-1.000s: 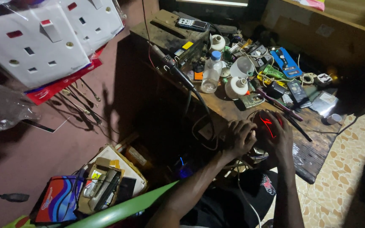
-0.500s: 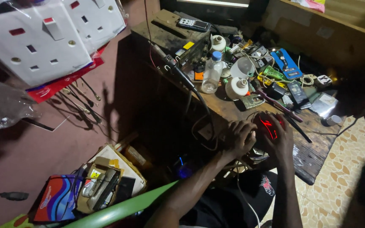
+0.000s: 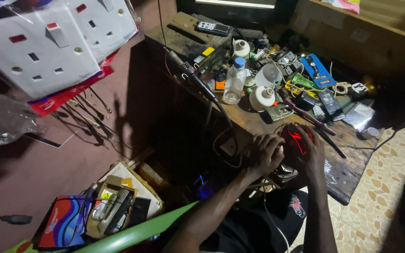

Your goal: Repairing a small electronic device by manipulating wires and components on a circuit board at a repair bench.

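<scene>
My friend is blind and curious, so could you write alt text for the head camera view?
Seen from above, a person's left hand and right hand hold a small dark device with a red glowing mark at the edge of a cluttered wooden workbench. A clear plastic bottle, cables and small electronic parts crowd the bench, and packaged white wall sockets hang at upper left.

You look down on a dark, scuffed wooden workbench (image 3: 343, 173) running from upper centre to lower right. A dim reddish-brown wall (image 3: 48, 178) fills the left of the frame. Pale patterned floor tiles (image 3: 376, 220) show at lower right, lit warmly.
</scene>
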